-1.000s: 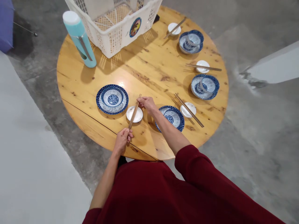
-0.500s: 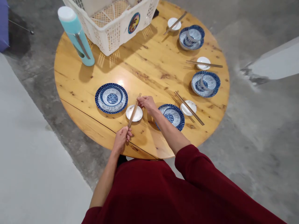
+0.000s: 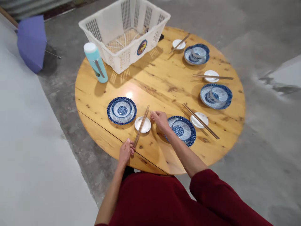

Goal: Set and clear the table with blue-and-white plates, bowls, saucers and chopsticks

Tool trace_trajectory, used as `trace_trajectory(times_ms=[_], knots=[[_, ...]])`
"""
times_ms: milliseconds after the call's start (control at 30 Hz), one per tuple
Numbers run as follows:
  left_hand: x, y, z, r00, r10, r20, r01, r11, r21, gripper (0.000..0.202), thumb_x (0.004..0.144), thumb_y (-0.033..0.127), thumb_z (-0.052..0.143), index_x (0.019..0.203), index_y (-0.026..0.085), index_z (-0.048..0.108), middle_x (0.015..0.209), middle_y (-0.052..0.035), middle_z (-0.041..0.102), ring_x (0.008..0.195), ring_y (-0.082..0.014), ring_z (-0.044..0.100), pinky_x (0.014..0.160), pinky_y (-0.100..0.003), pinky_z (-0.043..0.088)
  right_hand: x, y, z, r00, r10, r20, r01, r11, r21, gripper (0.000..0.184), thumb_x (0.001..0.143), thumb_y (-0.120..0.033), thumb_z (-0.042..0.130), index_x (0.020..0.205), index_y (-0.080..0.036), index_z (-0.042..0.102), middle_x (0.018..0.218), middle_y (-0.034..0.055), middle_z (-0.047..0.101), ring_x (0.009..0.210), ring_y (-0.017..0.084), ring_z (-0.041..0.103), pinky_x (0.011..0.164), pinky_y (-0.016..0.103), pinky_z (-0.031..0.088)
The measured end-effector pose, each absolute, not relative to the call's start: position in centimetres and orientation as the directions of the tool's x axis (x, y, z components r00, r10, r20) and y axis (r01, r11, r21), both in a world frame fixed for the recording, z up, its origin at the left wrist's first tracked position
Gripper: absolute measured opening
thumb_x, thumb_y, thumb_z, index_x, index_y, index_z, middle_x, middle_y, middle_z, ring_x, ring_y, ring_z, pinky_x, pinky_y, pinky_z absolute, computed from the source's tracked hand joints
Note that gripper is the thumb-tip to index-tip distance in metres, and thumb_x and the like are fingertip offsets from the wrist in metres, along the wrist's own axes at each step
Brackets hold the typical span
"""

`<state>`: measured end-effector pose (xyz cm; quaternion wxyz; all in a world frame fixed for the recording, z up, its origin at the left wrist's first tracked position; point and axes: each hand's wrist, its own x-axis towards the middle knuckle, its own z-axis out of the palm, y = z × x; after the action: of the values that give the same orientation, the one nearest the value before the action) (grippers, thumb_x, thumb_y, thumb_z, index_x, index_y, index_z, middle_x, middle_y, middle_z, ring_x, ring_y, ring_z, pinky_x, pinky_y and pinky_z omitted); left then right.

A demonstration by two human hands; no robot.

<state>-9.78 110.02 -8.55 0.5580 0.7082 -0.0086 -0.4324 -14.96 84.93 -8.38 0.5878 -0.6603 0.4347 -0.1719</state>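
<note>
A pair of brown chopsticks (image 3: 141,125) lies across a small white dish (image 3: 146,126). My left hand (image 3: 127,151) is at their near end, its curled fingers closed about the tips. Just right of the far end, my right hand (image 3: 160,120) hovers with its fingers drawn together and nothing visible in them. To the left of the dish sits a blue-patterned plate (image 3: 110,116) with a bowl (image 3: 122,110) in it. Under my right forearm, another blue-rimmed plate (image 3: 191,135) and bowl are partly hidden.
A white plastic basket (image 3: 124,58) and a turquoise bottle (image 3: 100,70) stand at the back left of the round wooden table (image 3: 155,97). More chopsticks (image 3: 202,121) on white dishes and patterned bowls (image 3: 218,95) line the right side. A purple umbrella (image 3: 33,42) is on the floor.
My right hand has come off the far end of the chopsticks and moved slightly right. My left hand stays at the near end. The camera view has shifted, showing more of the basket and umbrella.
</note>
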Motion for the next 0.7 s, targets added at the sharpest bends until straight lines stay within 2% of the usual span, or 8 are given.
trace_trajectory(times_ms=[67,133,233,333,533,700], knots=[[-9.7,111.2,-8.4,0.660,-0.456,-0.597,0.479,-0.356,0.802,0.069,0.075,0.081,0.053,0.083,0.014,0.062,0.059,-0.0024,0.063,0.043,-0.0103,0.053,0.043,-0.022,0.040,-16.4,85.8,-7.6,0.551,-0.819,-0.160,-0.392,-0.085,-0.916,0.038,0.083,-0.053,0.058,0.083,-0.016,0.069,0.072,0.0065,0.070,0.074,0.023,0.065,0.071,0.033,0.050],[-9.6,112.4,-8.2,0.687,-0.415,-0.597,0.493,-0.339,0.802,0.066,0.076,0.079,0.054,0.083,0.014,0.062,0.060,-0.0018,0.063,0.043,-0.0101,0.052,0.042,-0.022,0.040,-17.8,87.1,-6.6,0.574,-0.810,-0.116,-0.399,-0.153,-0.904,0.038,0.084,-0.050,0.057,0.093,-0.016,0.071,0.081,0.0092,0.074,0.079,0.025,0.067,0.076,0.036,0.050],[-9.9,114.4,-7.8,0.722,-0.361,-0.590,0.492,-0.331,0.805,0.065,0.076,0.078,0.055,0.085,0.014,0.062,0.062,-0.0021,0.064,0.045,-0.0101,0.052,0.044,-0.023,0.041,-20.1,89.5,-5.4,0.619,-0.773,-0.138,-0.367,-0.129,-0.921,0.036,0.085,-0.047,0.057,0.100,-0.018,0.071,0.088,0.0097,0.075,0.079,0.026,0.068,0.075,0.037,0.050],[-10.5,116.1,-7.7,0.760,-0.314,-0.569,0.472,-0.334,0.816,0.064,0.077,0.076,0.056,0.086,0.013,0.063,0.066,-0.0035,0.066,0.048,-0.0100,0.054,0.048,-0.023,0.043,-22.4,92.5,-5.0,0.666,-0.727,-0.169,-0.342,-0.095,-0.935,0.029,0.084,-0.044,0.058,0.095,-0.021,0.072,0.083,0.0065,0.073,0.075,0.024,0.067,0.072,0.035,0.050],[-13.1,118.7,-8.3,0.796,-0.214,-0.566,0.467,-0.378,0.800,0.056,0.081,0.068,0.055,0.087,0.014,0.065,0.068,-0.0033,0.066,0.051,-0.0108,0.055,0.050,-0.024,0.044,-26.7,98.6,-6.1,0.738,-0.586,-0.335,-0.402,0.016,-0.915,0.025,0.084,-0.037,0.052,0.087,-0.022,0.072,0.076,0.0043,0.072,0.068,0.022,0.066,0.066,0.032,0.049],[-15.6,119.8,-8.6,0.803,-0.206,-0.560,0.454,-0.396,0.798,0.050,0.081,0.065,0.058,0.088,0.016,0.066,0.069,-0.0018,0.066,0.053,-0.0119,0.055,0.052,-0.024,0.045,-28.2,99.2,-6.2,0.814,-0.499,-0.299,-0.386,-0.080,-0.919,0.025,0.084,-0.030,0.050,0.087,-0.023,0.074,0.075,0.0028,0.073,0.070,0.021,0.066,0.066,0.029,0.048]])
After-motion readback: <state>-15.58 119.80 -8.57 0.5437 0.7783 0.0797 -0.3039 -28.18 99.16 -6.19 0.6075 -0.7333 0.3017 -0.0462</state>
